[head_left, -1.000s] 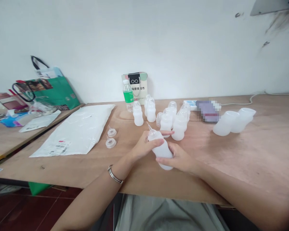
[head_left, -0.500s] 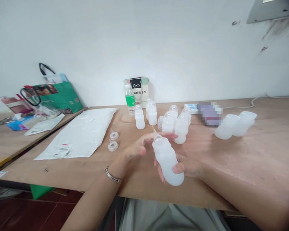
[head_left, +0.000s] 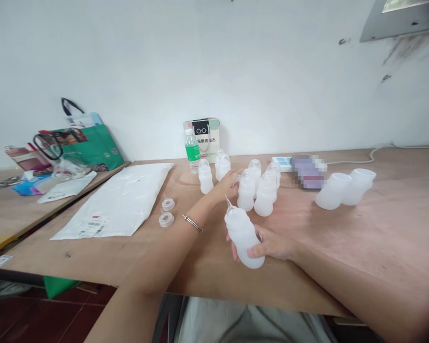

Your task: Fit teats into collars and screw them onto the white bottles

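My right hand (head_left: 268,243) is wrapped around a frosted white baby bottle (head_left: 243,236), tilted above the near part of the table. Its top carries a clear nipple (head_left: 230,204) with a long thin tip, and no dome cap covers it. My left hand (head_left: 229,185) reaches past that bottle, its fingers closed around a clear dome cap (head_left: 237,178), mostly hidden by the hand. Just right of these fingers stands a group of capped baby bottles (head_left: 246,190). More capped bottles (head_left: 205,177) are behind and left of the hand. Two nipples in collar rings (head_left: 166,219) lie to the left.
Two open bottles without tops (head_left: 334,191) stand at the right. A white mailing bag (head_left: 117,200) lies at left. Along the back are a water bottle (head_left: 192,151), a paper bag (head_left: 210,143), a blurred purple item (head_left: 308,171) and a cable (head_left: 372,155). A green bag (head_left: 93,147) sits far left.
My left hand has moved from beside the held bottle's nipple forward to the dome cap and closed on it. My right hand with the bottle has shifted slightly left.
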Demonstrator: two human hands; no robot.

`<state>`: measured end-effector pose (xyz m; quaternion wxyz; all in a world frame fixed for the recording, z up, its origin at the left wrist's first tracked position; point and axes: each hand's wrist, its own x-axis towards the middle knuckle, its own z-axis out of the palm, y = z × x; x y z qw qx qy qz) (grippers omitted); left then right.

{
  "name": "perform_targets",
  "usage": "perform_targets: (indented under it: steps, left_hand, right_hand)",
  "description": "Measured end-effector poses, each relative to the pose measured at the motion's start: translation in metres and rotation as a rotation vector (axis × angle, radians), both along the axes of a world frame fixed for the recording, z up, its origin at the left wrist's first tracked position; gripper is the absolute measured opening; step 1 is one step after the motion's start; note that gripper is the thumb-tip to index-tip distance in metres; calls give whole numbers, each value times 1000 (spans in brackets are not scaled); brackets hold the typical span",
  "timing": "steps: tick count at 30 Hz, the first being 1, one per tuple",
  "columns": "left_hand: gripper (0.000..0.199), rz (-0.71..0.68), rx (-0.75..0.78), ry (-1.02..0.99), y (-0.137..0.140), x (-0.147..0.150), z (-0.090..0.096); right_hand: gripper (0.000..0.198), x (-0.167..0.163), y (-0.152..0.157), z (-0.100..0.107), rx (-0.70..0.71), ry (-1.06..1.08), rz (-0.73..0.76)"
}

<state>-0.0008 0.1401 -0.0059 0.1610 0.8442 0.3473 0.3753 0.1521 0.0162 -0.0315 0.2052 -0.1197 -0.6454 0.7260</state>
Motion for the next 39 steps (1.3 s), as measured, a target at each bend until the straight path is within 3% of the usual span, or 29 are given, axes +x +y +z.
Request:
perform_targets:
  steps: [6,11,16,19,24,29,31,36,39]
  left_hand:
    - [29,154,64,-35,-1,-3,-16]
    - [27,263,82,-193,-36,-33,5]
    - [25,118,-85,-729,-67,-58,26]
    - [26,25,-60,-839,-80,-57,29]
    - [22,-112,169,-583,-100,-45,31]
    - [27,-177,291,-261,-108,-42,27]
    - [36,-199,317,-213,-108,-42,24]
    - [79,-226,332,-177,-106,-37,15]
    - [75,-133,325,-217,-104,-33,10]
  right_hand:
    - [52,2,0,-1,28,-37,-7]
    - [46,1,1,2,67,-44,-49]
    - [41,-1,2,1,121,-77,-143]
    - [40,-2,4,-2,130,-92,-193]
    - [40,-2,5,-6,110,-90,-207]
    - [41,-2,3,-4,102,-106,-227]
    - [38,-2,1,-3,108,-88,-228]
    - [37,-6,-5,-1,63,-72,-272]
    - [38,-10,-9,-1,39,-65,-340]
